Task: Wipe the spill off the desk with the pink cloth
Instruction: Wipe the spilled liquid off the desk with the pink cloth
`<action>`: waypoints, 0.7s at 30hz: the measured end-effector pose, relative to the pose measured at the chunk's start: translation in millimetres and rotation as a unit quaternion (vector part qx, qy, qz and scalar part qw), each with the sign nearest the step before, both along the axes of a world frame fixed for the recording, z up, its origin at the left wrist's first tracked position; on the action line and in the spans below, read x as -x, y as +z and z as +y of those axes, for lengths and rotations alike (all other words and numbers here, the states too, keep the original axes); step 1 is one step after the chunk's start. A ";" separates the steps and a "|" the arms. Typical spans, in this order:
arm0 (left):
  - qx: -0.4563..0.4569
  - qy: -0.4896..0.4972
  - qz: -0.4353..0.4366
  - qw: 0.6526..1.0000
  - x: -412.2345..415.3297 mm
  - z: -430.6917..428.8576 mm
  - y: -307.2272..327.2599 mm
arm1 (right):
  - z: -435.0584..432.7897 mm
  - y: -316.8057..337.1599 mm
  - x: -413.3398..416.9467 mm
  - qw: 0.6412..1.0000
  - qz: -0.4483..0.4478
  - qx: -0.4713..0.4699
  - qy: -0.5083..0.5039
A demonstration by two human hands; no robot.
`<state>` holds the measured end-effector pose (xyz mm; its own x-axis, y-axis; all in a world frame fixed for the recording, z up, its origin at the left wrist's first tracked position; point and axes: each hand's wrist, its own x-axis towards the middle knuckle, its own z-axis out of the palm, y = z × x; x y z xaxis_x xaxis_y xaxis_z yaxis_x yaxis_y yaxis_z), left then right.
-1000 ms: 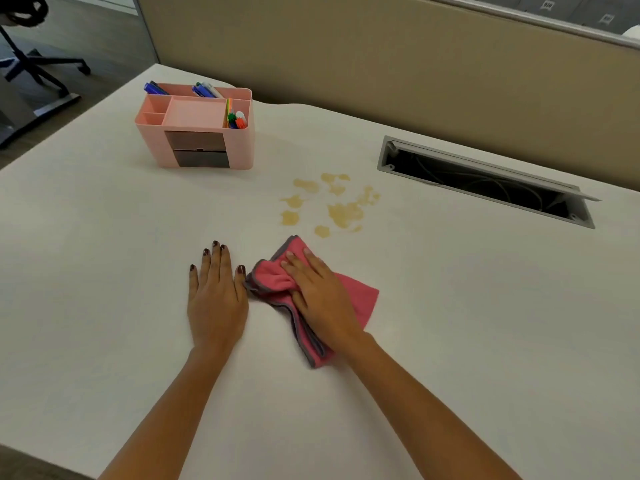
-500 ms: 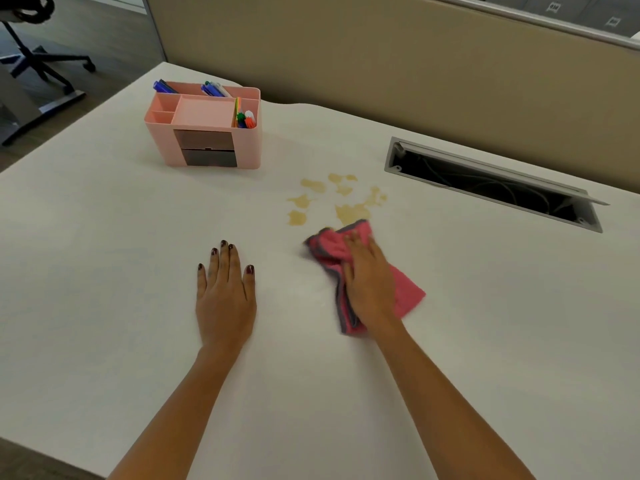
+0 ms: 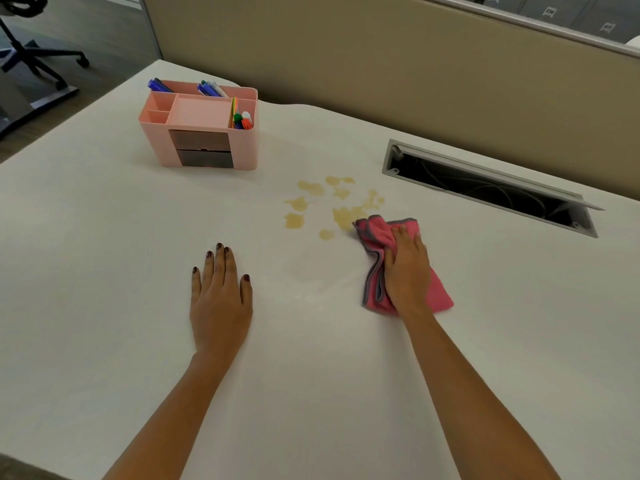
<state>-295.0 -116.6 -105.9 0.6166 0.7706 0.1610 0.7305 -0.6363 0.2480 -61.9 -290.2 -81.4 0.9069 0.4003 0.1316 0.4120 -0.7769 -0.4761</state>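
Right hand [image 3: 407, 271] palm-down on the pink cloth [image 3: 377, 237], fingers [image 3: 403, 233] together and pressing it flat to the desk [image 3: 104, 271]. Cloth is bunched, grey-edged, its far-left corner touching the nearest blotch of the spill [image 3: 332, 206]. Spill: several tan patches, mid-desk, between the pink organizer [image 3: 204, 133] and the open cable tray [image 3: 485, 188]. Left hand [image 3: 220, 299] flat on bare desk, fingers nearly together, thumb slightly out, holding nothing, well apart from the cloth. Organizer holds pens and markers, back-left of the spill.
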 end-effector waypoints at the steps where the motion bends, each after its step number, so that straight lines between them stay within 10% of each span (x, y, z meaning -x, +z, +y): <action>1: -0.001 0.000 0.000 1.000 -0.4 -0.2 -0.1 | 4.3 2.2 4.3 1.000 0.000 0.002 0.000; 10: -0.002 0.001 0.004 1.000 -2.1 0.1 1.3 | 38.5 -1.3 76.0 0.950 -0.033 0.047 0.306; 21: -0.007 0.000 0.003 1.000 -1.7 -1.1 3.0 | 38.8 4.9 -8.1 1.000 -0.017 0.013 0.010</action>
<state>-293.4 -117.7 -102.9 0.6171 0.7689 0.1674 0.7325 -0.6390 0.2347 -53.8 -251.5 -76.5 0.8937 0.4219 0.1523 0.4435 -0.7800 -0.4416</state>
